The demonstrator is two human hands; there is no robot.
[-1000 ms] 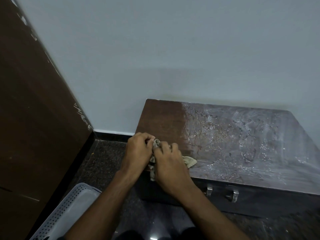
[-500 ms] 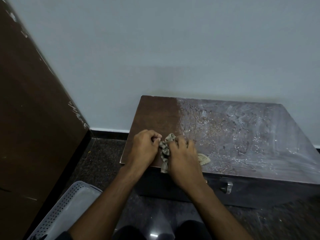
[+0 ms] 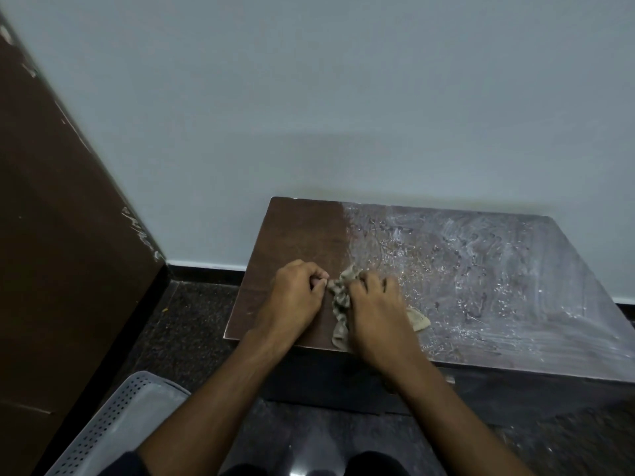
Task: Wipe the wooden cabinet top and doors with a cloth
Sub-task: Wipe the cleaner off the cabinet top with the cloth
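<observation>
Cloth (image 3: 341, 297) is bunched and gripped by both fists, left hand (image 3: 297, 297) and right hand (image 3: 376, 312), near cabinet (image 3: 498, 269) top's front-left corner.

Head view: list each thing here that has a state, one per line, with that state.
cabinet top: left strip bare brown, the rest covered in white smears and specks
cloth: bunched up, gripped between both hands, one end lying on the top
left hand: closed on the cloth
right hand: closed on the cloth
</observation>
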